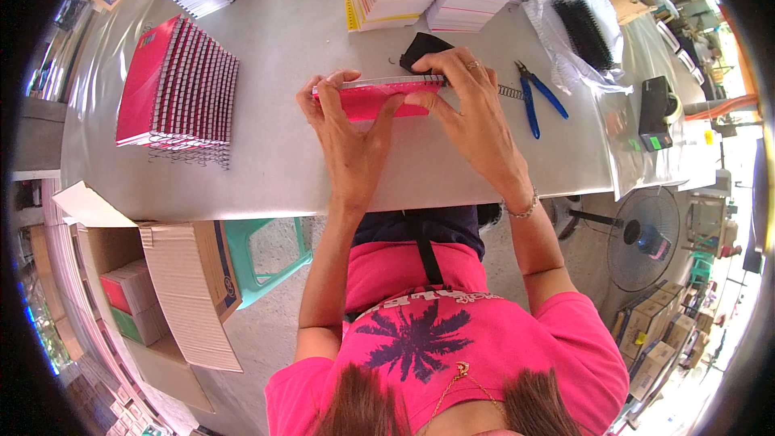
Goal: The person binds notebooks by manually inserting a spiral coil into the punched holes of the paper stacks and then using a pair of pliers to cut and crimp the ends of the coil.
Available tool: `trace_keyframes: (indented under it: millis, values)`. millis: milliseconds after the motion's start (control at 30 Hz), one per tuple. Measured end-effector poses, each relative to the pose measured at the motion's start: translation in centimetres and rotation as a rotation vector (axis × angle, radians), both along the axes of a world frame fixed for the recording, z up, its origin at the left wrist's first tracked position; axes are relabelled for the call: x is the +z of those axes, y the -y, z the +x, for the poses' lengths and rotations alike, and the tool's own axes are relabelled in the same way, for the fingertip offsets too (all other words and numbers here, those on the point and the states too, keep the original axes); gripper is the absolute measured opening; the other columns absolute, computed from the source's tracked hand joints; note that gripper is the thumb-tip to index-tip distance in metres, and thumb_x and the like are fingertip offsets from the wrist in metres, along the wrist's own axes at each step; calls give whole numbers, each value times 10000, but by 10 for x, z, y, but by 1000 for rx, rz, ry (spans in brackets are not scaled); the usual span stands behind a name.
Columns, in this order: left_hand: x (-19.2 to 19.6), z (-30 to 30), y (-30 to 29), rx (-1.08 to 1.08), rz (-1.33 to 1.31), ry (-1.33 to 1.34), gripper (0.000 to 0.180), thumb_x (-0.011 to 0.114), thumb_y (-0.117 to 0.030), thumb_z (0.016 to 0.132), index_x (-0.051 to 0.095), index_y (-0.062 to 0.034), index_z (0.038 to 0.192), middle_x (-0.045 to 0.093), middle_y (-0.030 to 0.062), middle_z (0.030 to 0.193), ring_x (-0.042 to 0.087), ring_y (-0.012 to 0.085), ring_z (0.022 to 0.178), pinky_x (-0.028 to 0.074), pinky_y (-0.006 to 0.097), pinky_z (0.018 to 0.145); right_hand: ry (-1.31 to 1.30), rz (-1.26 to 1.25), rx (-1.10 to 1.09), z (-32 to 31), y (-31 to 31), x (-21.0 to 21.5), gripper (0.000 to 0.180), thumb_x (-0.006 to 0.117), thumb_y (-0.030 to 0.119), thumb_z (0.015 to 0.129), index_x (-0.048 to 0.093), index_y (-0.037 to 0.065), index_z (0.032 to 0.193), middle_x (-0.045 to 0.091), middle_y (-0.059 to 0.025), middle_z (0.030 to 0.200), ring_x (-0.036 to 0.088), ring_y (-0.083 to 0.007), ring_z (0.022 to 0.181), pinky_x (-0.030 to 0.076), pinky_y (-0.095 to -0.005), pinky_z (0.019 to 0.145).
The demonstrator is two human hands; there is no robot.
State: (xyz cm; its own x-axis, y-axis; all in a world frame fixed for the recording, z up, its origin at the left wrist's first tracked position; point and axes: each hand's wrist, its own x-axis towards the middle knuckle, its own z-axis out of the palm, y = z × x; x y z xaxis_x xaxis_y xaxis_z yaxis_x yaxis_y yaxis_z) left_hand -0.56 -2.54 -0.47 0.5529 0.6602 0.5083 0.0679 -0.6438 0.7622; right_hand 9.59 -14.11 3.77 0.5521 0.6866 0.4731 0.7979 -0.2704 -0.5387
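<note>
Between my two hands a red-covered notebook (367, 103) stands on edge on the table, its spine edge up. My left hand (349, 139) grips its left end, thumb on the cover and fingers behind. My right hand (478, 117) holds the right end the same way, fingertips at the top edge. A dark wire coil (512, 93) sticks out beyond my right hand, in line with the spine; how far it runs through the holes is partly hidden. Just behind the notebook lies a black object (426, 48). Blue-handled pliers (542, 98) lie to the right.
A stack of red spiral notebooks (173, 89) stands at left. More page stacks (391, 0) rise at the back. White wrapping (557, 12) holds black coils (585, 36) at back right, near a tape dispenser (658, 113). Below are an open carton (190, 278) and a fan (646, 234).
</note>
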Motion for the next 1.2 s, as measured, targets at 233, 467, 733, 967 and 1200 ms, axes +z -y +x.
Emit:
trace_keyframes:
  millis: [233, 467, 733, 967, 1200]
  values:
    - [-3, -2, -1, -14, -10, 5, 500, 827, -138, 723, 511, -23, 1093, 515, 122, 1105, 472, 312, 1038, 411, 421, 895, 96, -50, 13, 1, 0, -1, 141, 619, 202, 891, 645, 66, 922, 569, -67, 952, 533, -282, 985, 363, -417, 886]
    - [7, -14, -9, -90, -131, -7, 463, 825, -94, 708, 503, -29, 1035, 504, 107, 1009, 475, 300, 996, 419, 406, 877, -43, -122, 98, 18, 5, 20, 190, 607, 200, 917, 644, 25, 982, 597, -108, 1025, 560, -307, 964, 418, -433, 888]
    - [8, -42, -33, -272, 3, -40, 483, 822, -55, 675, 486, -32, 1021, 497, 102, 975, 453, 309, 1004, 407, 419, 890, 168, -405, -50, 44, 6, -17, 314, 708, 213, 833, 627, 111, 1119, 504, -150, 1282, 502, -361, 1135, 452, -475, 926]
    - [1, -45, -39, -359, -108, -14, 526, 833, -85, 672, 474, -41, 1054, 476, 98, 1005, 452, 297, 1029, 407, 387, 917, 35, -348, 25, 59, 29, -30, 386, 774, 197, 787, 596, 90, 1113, 444, -169, 1361, 455, -363, 1239, 421, -419, 1001]
    - [-2, -38, -36, -356, -216, 1, 663, 896, -184, 641, 446, -53, 1109, 435, 71, 1052, 485, 244, 1007, 439, 345, 887, -768, -133, 281, 60, 22, -13, 510, 834, 297, 752, 590, 6, 1093, 579, -112, 1246, 573, -215, 1101, 439, -334, 952]
